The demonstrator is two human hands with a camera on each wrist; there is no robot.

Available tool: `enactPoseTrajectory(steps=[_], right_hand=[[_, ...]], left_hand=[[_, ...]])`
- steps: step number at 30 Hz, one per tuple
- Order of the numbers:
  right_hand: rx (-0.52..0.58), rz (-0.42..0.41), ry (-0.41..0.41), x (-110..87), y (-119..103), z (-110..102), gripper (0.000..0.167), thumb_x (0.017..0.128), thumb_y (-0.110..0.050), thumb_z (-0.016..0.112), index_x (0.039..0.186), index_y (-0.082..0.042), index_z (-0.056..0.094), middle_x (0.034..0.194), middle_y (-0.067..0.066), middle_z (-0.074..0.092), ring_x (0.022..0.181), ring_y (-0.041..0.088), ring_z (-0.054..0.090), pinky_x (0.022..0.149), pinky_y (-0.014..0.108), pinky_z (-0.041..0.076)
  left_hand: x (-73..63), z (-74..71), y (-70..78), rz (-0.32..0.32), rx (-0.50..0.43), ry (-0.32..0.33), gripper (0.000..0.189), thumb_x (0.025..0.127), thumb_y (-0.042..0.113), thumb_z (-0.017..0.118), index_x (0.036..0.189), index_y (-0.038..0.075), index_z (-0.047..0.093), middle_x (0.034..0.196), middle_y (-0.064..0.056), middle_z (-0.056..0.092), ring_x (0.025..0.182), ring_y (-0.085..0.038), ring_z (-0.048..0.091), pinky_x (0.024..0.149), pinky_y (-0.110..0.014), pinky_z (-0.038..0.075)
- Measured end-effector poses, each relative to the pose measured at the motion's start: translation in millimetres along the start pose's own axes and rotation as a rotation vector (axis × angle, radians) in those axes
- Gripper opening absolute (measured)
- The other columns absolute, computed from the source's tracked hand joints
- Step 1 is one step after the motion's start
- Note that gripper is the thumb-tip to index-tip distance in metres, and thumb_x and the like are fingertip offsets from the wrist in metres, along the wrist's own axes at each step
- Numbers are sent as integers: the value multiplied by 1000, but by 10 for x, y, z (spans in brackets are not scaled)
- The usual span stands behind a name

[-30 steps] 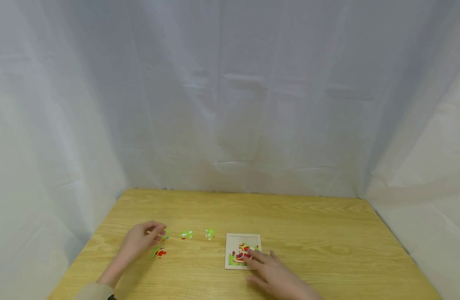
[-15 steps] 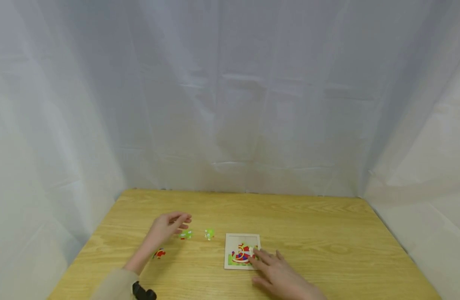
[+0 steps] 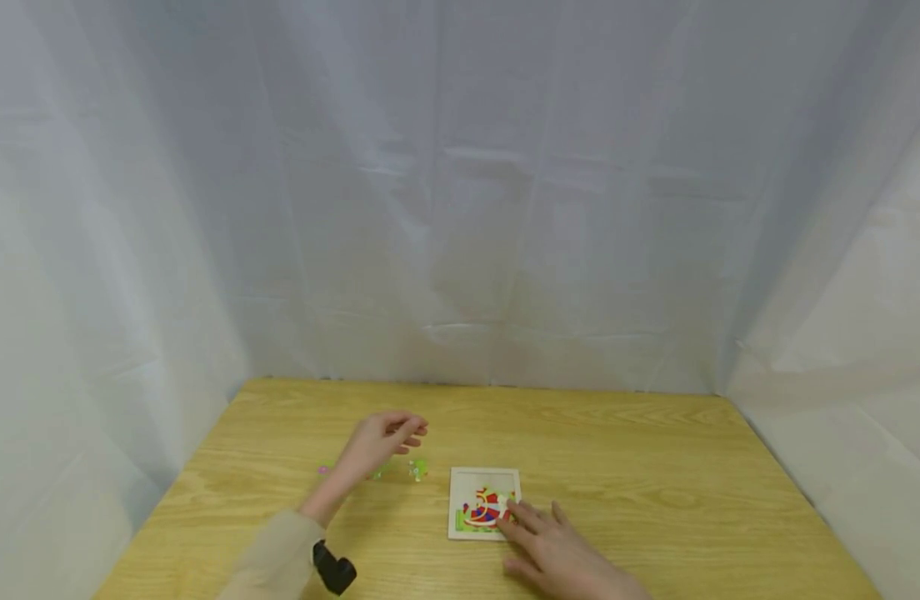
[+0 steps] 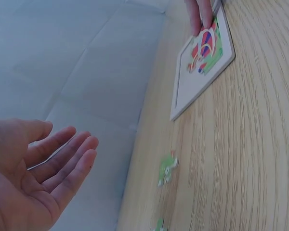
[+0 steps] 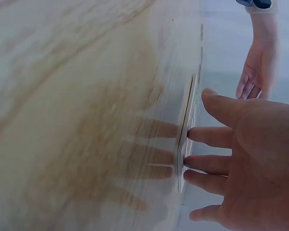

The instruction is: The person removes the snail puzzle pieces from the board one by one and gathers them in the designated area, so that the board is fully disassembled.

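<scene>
Bare hands at work over a wood-grained desk (image 3: 655,467): a person's left hand (image 3: 381,440) hangs in the air with palm exposed and fingers loosely bent, holding nothing, while the right hand (image 3: 553,546) rests its spread fingertips on a square puzzle board (image 3: 470,480) without gripping it. The board lies flat on the desk, its lower right area partly covered by those fingers. Pale and wood-toned, it has straight sides, a raised rim and a shallow recess whose smooth upper part is bare. Set in the lower part are picture pieces (image 3: 481,510) in red, blue, white, yellow and green, with a yellow arc beside wedge-like bands; finer detail is too small to make out. Just left of the board, a loose green-and-white piece (image 3: 418,470) with a knobbly, irregular outline lies on the desk. A second green piece (image 4: 159,225) lies farther left, partly hidden by the left wrist in the head view, and a pink fleck (image 3: 322,469) shows beyond the forearm. In the right wrist view, the fingers are dimly mirrored in the desk's sheen. A beige sleeve (image 3: 276,554) covers the left forearm, a black device (image 3: 332,568) at its cuff. Pale grey sheeting (image 3: 482,208), creased and softly folded, hangs behind and at both sides.
</scene>
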State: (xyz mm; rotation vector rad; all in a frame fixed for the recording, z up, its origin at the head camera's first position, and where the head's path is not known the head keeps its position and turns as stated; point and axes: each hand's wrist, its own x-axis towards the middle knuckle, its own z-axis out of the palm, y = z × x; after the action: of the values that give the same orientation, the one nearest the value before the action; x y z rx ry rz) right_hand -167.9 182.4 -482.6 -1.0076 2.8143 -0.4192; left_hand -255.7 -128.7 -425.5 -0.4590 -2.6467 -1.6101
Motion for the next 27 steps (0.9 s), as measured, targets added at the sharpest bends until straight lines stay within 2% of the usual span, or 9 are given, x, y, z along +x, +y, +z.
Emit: enactPoseTrajectory(steps=[7,13,22,27], right_hand=[[-7,-1,-4,-7,-11,-19,59,103,-50,51,149,-13,51,156,13,45,142,36,44,112,68,30],[-14,0,-3,-12,-40,-38,57,103,-48,52,148,-12,52,154,14,46,141,36,44,112,68,30],[-31,2,-10,0,-59,-13,59,103,-50,52,149,-12,52,155,14,46,141,36,44,112,67,31],[-23,2,-13,8,-52,15,61,102,-51,52,149,-13,51,155,14,45,141,36,45,111,68,32]], left_hand=[[115,259,42,-10,-2,-54,29,106,21,56,117,-2,71,107,-17,74,94,-33,73,80,-45,61],[172,450,40,18,21,-120,29,106,21,55,114,-1,71,106,-17,74,94,-32,72,80,-45,61],[194,681,-10,13,97,-244,29,106,22,55,110,0,72,102,-12,74,91,-27,72,77,-32,60],[188,760,-38,44,152,-288,28,106,22,55,105,1,74,94,-9,74,81,-20,69,66,-24,54]])
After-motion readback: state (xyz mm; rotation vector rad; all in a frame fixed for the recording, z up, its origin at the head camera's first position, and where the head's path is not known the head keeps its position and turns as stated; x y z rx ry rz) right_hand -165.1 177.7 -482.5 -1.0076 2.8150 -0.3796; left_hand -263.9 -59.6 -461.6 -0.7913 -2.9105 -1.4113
